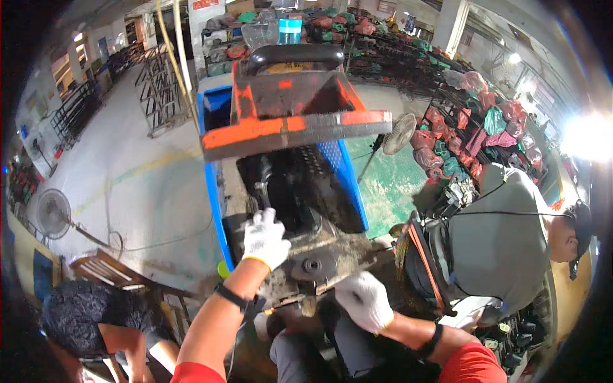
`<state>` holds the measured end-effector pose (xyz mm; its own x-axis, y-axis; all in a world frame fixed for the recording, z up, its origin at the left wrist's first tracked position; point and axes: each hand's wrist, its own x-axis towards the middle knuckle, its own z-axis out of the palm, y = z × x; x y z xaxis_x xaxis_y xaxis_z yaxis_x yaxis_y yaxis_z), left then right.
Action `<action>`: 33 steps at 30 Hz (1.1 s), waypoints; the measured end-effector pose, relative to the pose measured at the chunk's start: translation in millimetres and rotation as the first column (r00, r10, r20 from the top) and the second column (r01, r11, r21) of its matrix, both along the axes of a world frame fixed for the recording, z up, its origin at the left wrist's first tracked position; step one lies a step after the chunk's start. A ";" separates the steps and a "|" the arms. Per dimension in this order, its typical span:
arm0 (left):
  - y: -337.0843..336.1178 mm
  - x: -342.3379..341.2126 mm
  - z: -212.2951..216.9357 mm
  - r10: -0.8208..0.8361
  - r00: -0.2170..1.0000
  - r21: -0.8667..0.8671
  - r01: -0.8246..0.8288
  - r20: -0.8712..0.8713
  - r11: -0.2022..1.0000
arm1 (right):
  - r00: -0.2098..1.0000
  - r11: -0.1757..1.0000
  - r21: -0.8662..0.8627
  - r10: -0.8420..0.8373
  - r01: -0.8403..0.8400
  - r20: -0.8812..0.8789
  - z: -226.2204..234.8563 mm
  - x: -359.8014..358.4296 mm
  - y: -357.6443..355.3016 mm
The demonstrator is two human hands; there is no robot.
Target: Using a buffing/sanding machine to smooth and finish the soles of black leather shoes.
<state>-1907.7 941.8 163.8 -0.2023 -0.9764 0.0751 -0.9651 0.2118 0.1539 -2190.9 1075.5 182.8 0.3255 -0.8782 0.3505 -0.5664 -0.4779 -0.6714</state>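
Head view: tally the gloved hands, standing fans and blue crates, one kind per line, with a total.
White-gloved hands: 2, the left hand and right hand, both on the dark machine part
Standing fans: 2
Blue crates: 1
Total: 5

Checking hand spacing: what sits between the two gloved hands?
In the head view, between the left hand and right hand lies the grimy metal machine part, with a round black hub.

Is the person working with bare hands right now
No, both the left hand and the right hand wear white work gloves as they rest on the dirty metal machine part.
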 end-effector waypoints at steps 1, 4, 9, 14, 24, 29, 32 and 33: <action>-7.7 -3.1 -10.5 -0.066 0.995 -0.115 0.057 -0.075 0.992 | 0.998 0.998 -0.008 0.055 -0.055 0.035 5.9 -1.2 5.7; -25.4 -16.9 -39.3 -0.120 0.990 -0.082 0.113 -0.078 0.990 | 0.987 0.986 0.084 0.134 -0.141 0.083 12.1 1.8 29.9; -46.8 -19.7 -37.8 -0.216 0.972 0.020 0.219 -0.095 0.976 | 0.974 0.968 0.221 0.066 -0.114 0.216 10.9 -4.4 51.3; -49.2 -12.9 -38.0 -0.318 0.945 0.186 0.300 0.073 0.935 | 0.957 0.976 0.124 0.147 -0.182 0.250 -3.9 -30.7 66.7; 6.4 41.6 51.4 -0.097 0.932 0.015 0.109 -0.349 0.994 | 0.784 0.600 0.576 -0.609 0.554 -0.120 12.2 -190.7 316.8; 94.1 59.3 28.8 -0.188 0.926 -0.262 0.103 -0.326 0.960 | -0.324 -0.569 0.484 -0.804 0.665 -0.499 -28.5 -279.1 525.4; 159.4 -13.6 47.9 0.016 0.740 -0.006 -0.027 -0.672 1.000 | -0.384 -0.391 0.827 -0.893 0.405 -0.234 -95.7 -300.0 512.3; 191.7 -39.7 82.0 -0.007 0.800 -0.024 -0.010 -0.600 1.000 | -0.103 -0.288 0.752 -0.953 0.593 -0.284 -60.3 -279.5 450.5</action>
<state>-1947.3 1133.4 245.8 -0.1075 -0.9729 0.2048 -0.6822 0.2220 0.6967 -2470.4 1526.0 122.4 -0.8342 -0.0895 -0.5442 0.3107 0.7389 -0.5978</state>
